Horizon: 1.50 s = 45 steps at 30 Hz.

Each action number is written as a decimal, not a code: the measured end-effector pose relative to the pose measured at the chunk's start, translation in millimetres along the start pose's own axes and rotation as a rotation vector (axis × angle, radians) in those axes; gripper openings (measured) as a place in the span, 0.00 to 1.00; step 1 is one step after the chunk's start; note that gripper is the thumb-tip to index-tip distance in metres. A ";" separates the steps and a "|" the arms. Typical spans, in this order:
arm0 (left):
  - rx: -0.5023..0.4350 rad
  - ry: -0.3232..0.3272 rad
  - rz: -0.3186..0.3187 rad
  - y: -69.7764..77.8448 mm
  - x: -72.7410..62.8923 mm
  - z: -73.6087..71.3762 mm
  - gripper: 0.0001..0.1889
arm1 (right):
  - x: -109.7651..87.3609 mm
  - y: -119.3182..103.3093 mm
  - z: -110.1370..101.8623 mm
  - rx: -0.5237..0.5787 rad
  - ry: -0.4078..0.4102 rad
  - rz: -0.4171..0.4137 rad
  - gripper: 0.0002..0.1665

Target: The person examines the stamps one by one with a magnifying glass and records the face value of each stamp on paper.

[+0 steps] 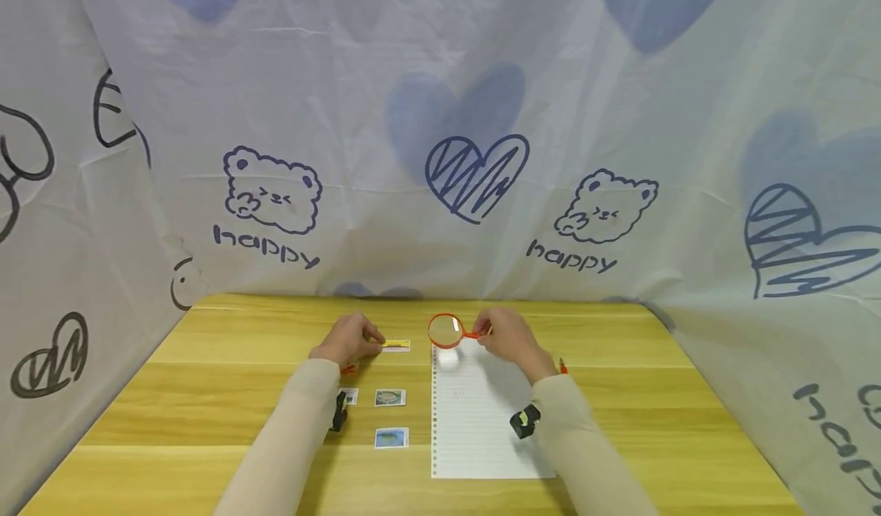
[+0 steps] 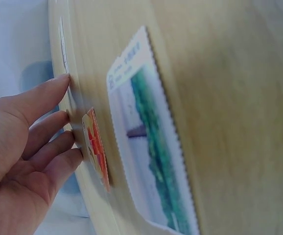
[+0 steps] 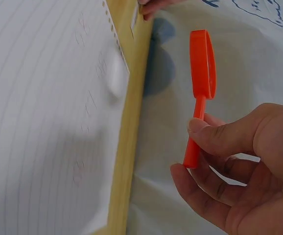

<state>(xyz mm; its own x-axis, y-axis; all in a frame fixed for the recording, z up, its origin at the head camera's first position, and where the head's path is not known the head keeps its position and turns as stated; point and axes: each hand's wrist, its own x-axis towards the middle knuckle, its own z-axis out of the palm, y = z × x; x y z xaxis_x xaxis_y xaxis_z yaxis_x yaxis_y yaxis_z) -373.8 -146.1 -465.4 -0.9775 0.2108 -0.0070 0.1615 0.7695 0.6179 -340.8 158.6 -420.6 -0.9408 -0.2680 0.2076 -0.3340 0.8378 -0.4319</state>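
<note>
My right hand point(image 1: 508, 338) pinches the handle of an orange-red magnifying glass point(image 1: 446, 331) between thumb and fingers, lens pointing left over the paper's top left corner. The right wrist view shows this magnifying glass point(image 3: 200, 66) edge-on, raised above the table. My left hand point(image 1: 349, 338) pinches the left edge of a yellow postage stamp point(image 1: 397, 345) near the back of the table. In the left wrist view only that stamp's thin edge point(image 2: 63, 44) shows at the thumb tip. Below this hand lie an orange-red stamp point(image 2: 96, 149) and a green landscape stamp point(image 2: 149, 132).
A lined loose-leaf sheet point(image 1: 482, 432) with faint handwriting lies right of centre. Left of it are a grey-green stamp point(image 1: 390, 397) and a blue stamp point(image 1: 391, 437). A red-tipped pen point(image 1: 563, 366) lies beside the right forearm. Printed cloth point(image 1: 372, 233) hangs behind the table.
</note>
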 end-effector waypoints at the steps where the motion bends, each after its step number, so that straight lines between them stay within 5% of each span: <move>1: -0.002 0.000 -0.001 0.1 0.0 -0.2 0.07 | -1.9 3.0 -3.6 0.004 -0.002 0.018 0.06; 25: 0.025 0.008 0.010 -2.8 0.2 3.2 0.07 | -84.2 104.9 -82.8 -0.081 0.007 0.175 0.03; 45: 0.020 0.006 -0.002 -5.7 4.1 5.0 0.06 | -126.4 183.8 -99.0 -0.104 0.038 0.221 0.03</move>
<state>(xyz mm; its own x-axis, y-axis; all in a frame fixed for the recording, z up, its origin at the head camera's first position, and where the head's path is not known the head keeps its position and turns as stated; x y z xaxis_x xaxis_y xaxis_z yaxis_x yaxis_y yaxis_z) -378.0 -146.6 -472.9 -0.9787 0.2052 -0.0032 0.1620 0.7818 0.6022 -277.5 393.6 -439.4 -0.9867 -0.0565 0.1524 -0.1111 0.9190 -0.3782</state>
